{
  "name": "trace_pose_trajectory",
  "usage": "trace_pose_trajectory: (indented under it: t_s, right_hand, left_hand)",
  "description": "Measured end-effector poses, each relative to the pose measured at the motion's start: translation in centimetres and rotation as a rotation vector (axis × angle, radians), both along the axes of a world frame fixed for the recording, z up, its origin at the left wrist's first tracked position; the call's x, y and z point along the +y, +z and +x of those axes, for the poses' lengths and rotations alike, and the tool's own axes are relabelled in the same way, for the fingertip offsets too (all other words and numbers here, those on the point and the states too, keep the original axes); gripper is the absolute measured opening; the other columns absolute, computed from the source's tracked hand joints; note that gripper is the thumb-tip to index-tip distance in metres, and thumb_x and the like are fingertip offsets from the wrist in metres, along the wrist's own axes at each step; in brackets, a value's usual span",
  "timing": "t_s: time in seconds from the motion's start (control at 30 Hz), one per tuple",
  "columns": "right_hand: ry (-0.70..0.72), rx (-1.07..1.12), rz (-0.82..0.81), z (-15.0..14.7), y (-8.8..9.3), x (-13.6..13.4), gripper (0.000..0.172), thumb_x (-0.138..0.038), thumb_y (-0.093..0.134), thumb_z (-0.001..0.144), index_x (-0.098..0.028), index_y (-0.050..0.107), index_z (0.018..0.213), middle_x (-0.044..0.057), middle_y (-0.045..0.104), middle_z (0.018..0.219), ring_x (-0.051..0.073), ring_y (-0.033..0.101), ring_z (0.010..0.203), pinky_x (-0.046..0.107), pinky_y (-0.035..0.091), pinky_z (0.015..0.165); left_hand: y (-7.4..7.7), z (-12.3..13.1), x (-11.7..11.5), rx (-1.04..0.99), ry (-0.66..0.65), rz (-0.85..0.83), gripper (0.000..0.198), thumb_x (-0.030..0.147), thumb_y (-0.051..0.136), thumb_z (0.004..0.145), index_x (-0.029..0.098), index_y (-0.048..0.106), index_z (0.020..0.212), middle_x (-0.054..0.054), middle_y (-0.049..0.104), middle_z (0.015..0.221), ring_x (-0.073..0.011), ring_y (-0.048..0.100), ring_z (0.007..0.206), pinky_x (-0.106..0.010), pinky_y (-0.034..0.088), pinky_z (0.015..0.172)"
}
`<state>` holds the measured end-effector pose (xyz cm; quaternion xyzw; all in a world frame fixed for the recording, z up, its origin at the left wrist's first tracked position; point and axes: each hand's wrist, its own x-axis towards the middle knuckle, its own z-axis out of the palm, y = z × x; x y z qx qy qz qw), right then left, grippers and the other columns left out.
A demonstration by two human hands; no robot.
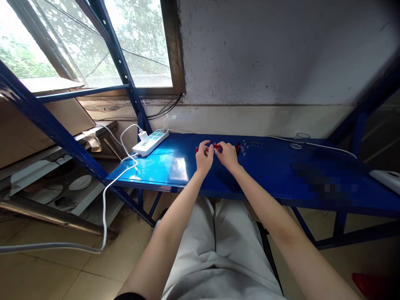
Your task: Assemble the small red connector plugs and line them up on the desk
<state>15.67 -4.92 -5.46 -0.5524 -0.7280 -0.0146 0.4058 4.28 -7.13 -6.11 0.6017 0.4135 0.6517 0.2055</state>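
My left hand (205, 158) is over the blue tabletop with its fingers curled. A small red piece (197, 149) shows at its outer edge and seems to be in the curled fingers. Close beside it, my right hand (228, 156) pinches a small red cylindrical piece (215, 145) between thumb and fingertips. The two hands nearly meet at this piece. Just right of my right hand lie small red and black pieces (238, 148). Beyond them are several small clear pieces (244, 147) and a row of tiny metallic-looking parts (256, 144).
A white power strip (151, 142) with a plugged-in adapter stands at the table's left end, its cable hanging off the edge. A clear glass (300, 141) stands at the back right. Blue metal uprights (125, 71) flank the table (265, 175). A white object (386, 180) sits far right.
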Motion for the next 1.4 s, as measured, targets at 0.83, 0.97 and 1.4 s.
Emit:
trace_pose_trajectory:
  t_s: [0.83, 0.97, 1.4]
  right_hand:
    - [0.088, 0.307, 0.055, 2.3, -2.4, -2.5, 0.027, -0.028, 0.026, 0.089, -0.020, 0.052, 0.091, 0.006, 0.059, 0.086, 0.018, 0.055, 0.079, 0.028, 0.041, 0.072]
    - [0.075, 0.297, 0.034, 2.3, -2.2, -2.8, 0.030, -0.036, 0.024, 0.091, -0.021, 0.049, 0.084, 0.004, 0.057, 0.078, 0.016, 0.053, 0.071, 0.026, 0.039, 0.065]
    - [0.029, 0.300, 0.090, 2.0, -1.8, -3.1, 0.035, -0.048, 0.030, 0.089, -0.022, 0.041, 0.070, 0.000, 0.048, 0.063, 0.013, 0.045, 0.058, 0.025, 0.035, 0.057]
  left_hand:
    - [-2.7, 0.8, 1.5, -0.024, -0.395, -0.237, 0.024, 0.034, 0.044, 0.087, 0.015, 0.054, 0.097, -0.004, 0.063, 0.080, -0.0047, 0.050, 0.041, -0.019, 0.040, 0.042]
    - [-2.4, 0.8, 1.1, 0.001, -0.400, -0.237, 0.022, 0.033, 0.043, 0.088, 0.016, 0.054, 0.097, -0.004, 0.063, 0.083, -0.0052, 0.051, 0.042, -0.019, 0.040, 0.042]
    - [-2.3, 0.8, 0.9, -0.008, -0.402, -0.231, 0.024, 0.037, 0.043, 0.088, 0.016, 0.052, 0.095, -0.005, 0.064, 0.084, -0.0056, 0.051, 0.042, -0.019, 0.040, 0.044]
